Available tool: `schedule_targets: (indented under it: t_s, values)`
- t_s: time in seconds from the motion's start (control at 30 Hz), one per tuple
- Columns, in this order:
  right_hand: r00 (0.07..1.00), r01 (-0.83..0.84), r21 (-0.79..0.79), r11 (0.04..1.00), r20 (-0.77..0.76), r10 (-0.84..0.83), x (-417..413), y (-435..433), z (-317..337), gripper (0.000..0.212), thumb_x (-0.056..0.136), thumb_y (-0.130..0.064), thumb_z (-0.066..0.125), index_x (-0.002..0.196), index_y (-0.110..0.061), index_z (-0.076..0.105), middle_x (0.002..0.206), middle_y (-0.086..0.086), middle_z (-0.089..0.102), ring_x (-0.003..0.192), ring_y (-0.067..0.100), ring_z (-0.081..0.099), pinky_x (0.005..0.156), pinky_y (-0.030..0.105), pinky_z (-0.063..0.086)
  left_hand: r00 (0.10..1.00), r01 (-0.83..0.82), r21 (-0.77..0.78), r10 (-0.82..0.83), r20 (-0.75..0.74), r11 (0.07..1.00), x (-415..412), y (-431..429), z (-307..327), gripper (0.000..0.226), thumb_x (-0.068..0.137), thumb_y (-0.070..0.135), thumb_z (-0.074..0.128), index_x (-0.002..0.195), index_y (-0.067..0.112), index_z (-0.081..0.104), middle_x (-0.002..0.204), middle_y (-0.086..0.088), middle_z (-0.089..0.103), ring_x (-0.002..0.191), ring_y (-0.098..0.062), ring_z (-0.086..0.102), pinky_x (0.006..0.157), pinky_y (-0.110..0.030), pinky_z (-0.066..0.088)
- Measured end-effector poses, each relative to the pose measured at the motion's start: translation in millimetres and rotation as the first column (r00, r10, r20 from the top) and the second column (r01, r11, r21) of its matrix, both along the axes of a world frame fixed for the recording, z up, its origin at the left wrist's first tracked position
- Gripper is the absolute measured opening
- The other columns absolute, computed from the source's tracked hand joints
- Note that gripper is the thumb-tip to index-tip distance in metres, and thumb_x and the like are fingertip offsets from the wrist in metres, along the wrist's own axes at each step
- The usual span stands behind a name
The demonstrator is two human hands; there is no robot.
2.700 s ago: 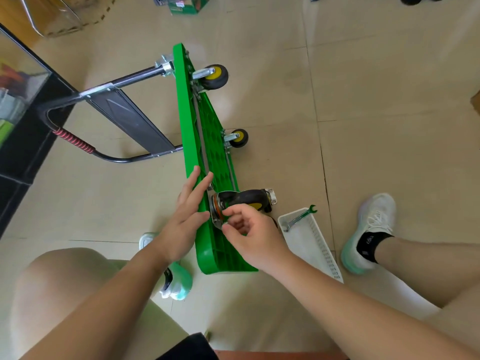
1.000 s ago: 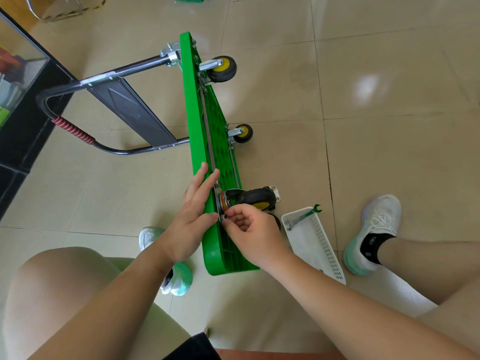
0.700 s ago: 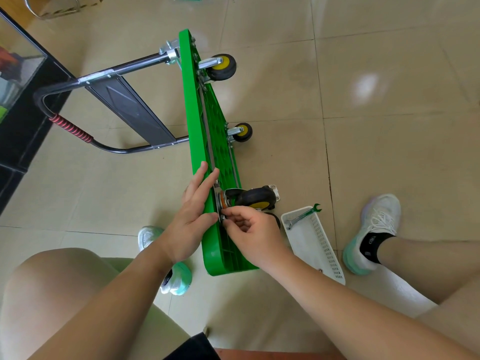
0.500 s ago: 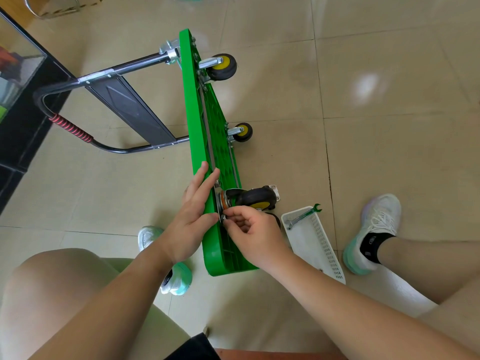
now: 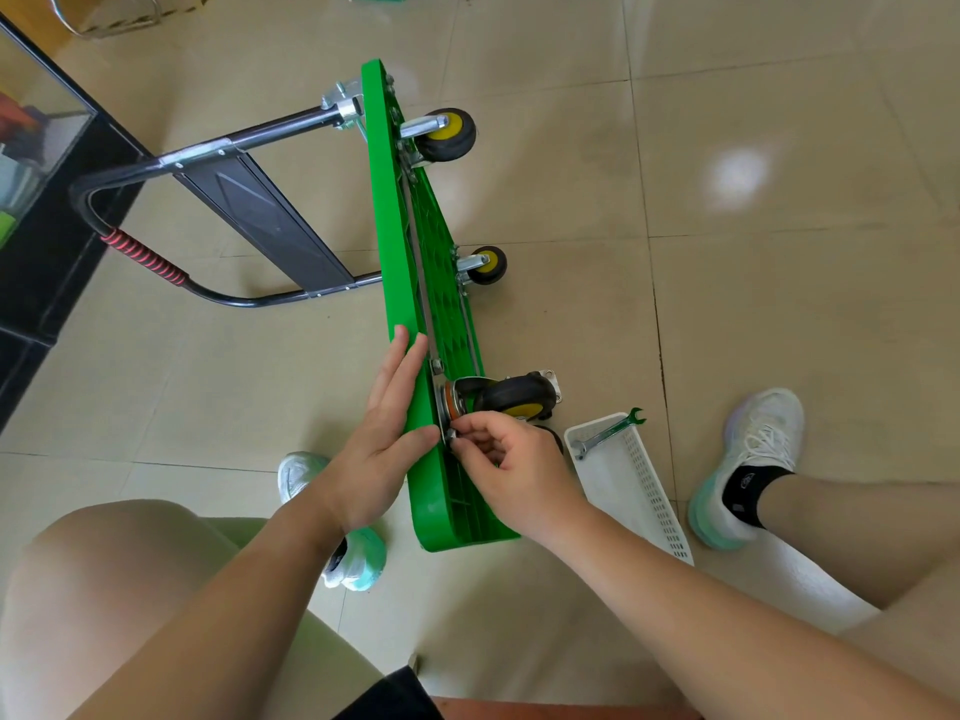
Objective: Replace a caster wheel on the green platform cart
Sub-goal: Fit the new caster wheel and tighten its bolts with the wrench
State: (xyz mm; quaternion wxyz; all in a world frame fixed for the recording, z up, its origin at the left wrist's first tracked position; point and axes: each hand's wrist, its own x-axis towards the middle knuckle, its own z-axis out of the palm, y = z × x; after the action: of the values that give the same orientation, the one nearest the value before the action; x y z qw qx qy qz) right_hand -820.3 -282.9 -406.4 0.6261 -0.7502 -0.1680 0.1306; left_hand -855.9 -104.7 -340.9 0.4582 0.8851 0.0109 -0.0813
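The green platform cart (image 5: pixel 400 252) stands on its long edge on the tiled floor, underside facing right. My left hand (image 5: pixel 382 423) lies flat against the deck's top side, fingers straight. A black caster with a yellow hub (image 5: pixel 511 400) sits against the underside near me, its plate on the cart. My right hand (image 5: pixel 506 462) pinches a small silver nut (image 5: pixel 451 434) at the caster plate's near corner. Two more casters, one at the far end (image 5: pixel 447 135) and one midway (image 5: pixel 485 265), stick out from the underside.
A white plastic basket (image 5: pixel 636 485) lies right of the cart with a green-tipped wrench (image 5: pixel 608 433) resting on its rim. The cart's folded black handle (image 5: pixel 208 215) spreads left toward a dark cabinet (image 5: pixel 36 200). My shoes (image 5: pixel 748 459) and knees flank the cart.
Since 2.7 s ago my right hand has shifted from the caster body to its plate's near corner and pinches the nut there. My left hand stays flat on the deck.
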Motion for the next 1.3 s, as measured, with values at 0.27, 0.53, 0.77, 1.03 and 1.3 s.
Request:
schedule_targets:
  t_s: [0.27,0.53,0.77,1.03,1.3]
  values:
    - [0.999,-0.002,-0.032,0.999,0.053,0.004,3,-2,5,0.014,0.095,-0.025,0.069,0.103,-0.018,0.078,0.08,-0.023,0.068,0.08,-0.008,0.066,0.07,0.002,0.045,1.0,-0.017,-0.018,0.018,0.016,1.0,-5,4,-7,0.082,0.095,0.043,0.045,0.166,0.032,0.006,0.172,0.023,-0.011,0.158,0.002,-0.009,0.123,-0.01,0.004]
    - [0.993,0.043,0.054,0.998,-0.115,-0.037,-1,4,4,0.009,0.093,-0.032,0.069,0.102,-0.033,0.069,0.086,-0.016,0.072,0.081,0.0,0.068,0.071,0.009,0.05,0.995,-0.102,-0.03,0.102,0.007,0.994,-9,-1,-10,0.08,0.094,0.049,0.045,0.163,0.043,0.004,0.172,0.018,-0.016,0.154,0.011,-0.013,0.113,0.002,0.007]
    - [0.984,0.0,0.079,0.997,-0.179,0.015,0,0,1,0.017,0.09,-0.026,0.072,0.105,-0.034,0.073,0.092,-0.019,0.073,0.085,0.0,0.069,0.075,0.009,0.052,0.994,-0.105,-0.124,0.104,-0.018,0.987,-11,-2,-12,0.085,0.093,0.042,0.046,0.167,0.034,0.005,0.175,0.01,0.008,0.161,-0.01,0.005,0.132,-0.051,0.01]
    - [0.996,-0.008,-0.035,0.999,-0.09,0.005,4,-2,8,0.018,0.095,-0.037,0.067,0.092,-0.022,0.077,0.075,-0.013,0.071,0.075,-0.003,0.065,0.062,0.007,0.046,0.993,-0.12,-0.177,0.117,-0.026,0.977,-11,-3,-14,0.085,0.093,0.041,0.047,0.167,0.037,0.005,0.175,0.011,0.006,0.162,-0.012,0.006,0.131,-0.055,0.011]
    - [0.984,-0.006,0.081,0.997,-0.177,0.02,2,2,4,0.016,0.09,-0.028,0.074,0.099,-0.04,0.07,0.09,-0.019,0.072,0.084,0.002,0.069,0.075,0.012,0.054,0.993,-0.12,-0.175,0.115,-0.036,0.977,-10,-1,-16,0.085,0.093,0.041,0.047,0.167,0.041,0.005,0.175,0.012,0.006,0.162,-0.013,0.005,0.13,-0.056,0.011]
